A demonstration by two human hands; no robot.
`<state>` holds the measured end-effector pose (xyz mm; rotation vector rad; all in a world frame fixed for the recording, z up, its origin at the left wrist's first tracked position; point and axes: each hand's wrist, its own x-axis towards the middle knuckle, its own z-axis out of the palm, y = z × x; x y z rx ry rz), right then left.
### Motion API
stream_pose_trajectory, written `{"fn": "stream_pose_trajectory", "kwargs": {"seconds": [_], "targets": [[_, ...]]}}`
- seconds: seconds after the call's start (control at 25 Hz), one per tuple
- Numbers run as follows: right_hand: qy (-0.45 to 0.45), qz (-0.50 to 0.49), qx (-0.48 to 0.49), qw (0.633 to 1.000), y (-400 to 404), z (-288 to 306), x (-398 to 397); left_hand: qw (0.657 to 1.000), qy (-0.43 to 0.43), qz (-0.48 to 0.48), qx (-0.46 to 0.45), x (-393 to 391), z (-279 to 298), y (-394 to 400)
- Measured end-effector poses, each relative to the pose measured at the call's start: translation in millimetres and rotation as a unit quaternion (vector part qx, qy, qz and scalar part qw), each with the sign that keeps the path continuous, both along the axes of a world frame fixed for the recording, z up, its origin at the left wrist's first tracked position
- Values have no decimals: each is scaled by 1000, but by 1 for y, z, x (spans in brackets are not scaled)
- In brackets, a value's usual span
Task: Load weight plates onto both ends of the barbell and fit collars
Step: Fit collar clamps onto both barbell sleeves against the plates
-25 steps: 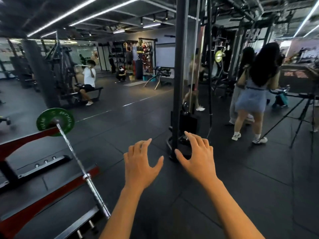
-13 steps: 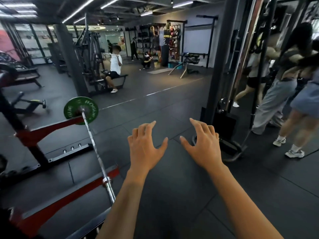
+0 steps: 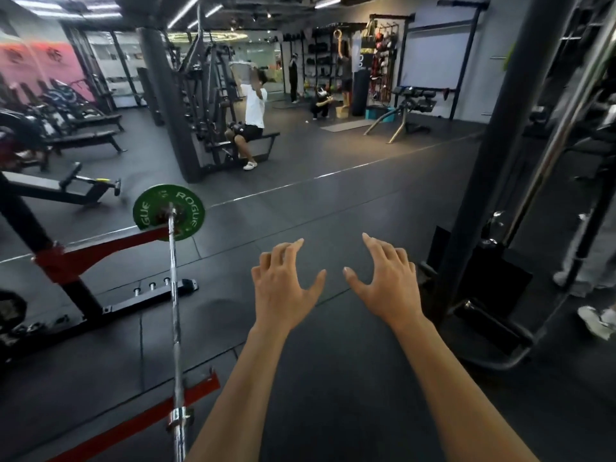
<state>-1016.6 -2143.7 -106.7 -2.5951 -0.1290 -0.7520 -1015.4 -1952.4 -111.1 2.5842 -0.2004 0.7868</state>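
Both hands are held out at frame centre over the dark floor, left hand [image 3: 286,288] and right hand [image 3: 388,281], fingers spread and empty. The barbell [image 3: 174,315] is seen at lower left, a green plate [image 3: 191,208] fitted on its far end.

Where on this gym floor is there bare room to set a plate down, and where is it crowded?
Bare mat lies under the left hand and right hand, between the barbell and the black upright. More lies beyond the green plate. Crowded: left, around the red rack legs; right, at the upright's base.
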Motion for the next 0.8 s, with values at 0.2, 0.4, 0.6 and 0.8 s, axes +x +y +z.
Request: {"fn": "stream_pose_trajectory", "kwargs": {"seconds": [0.2,0.4,0.6,0.8], "targets": [[0,80,-1,997,-4,15,148,996,-8,86,-24,120,13,0],[-9,118,4,993,21,16,289,991,-14,129,-24,243,9,21],[-6,137,-11,990,58,20,438,990,-26,136,-21,396,18,53],[-5,127,-6,992,73,37,596,992,-16,128,-7,552,32,76]]}}
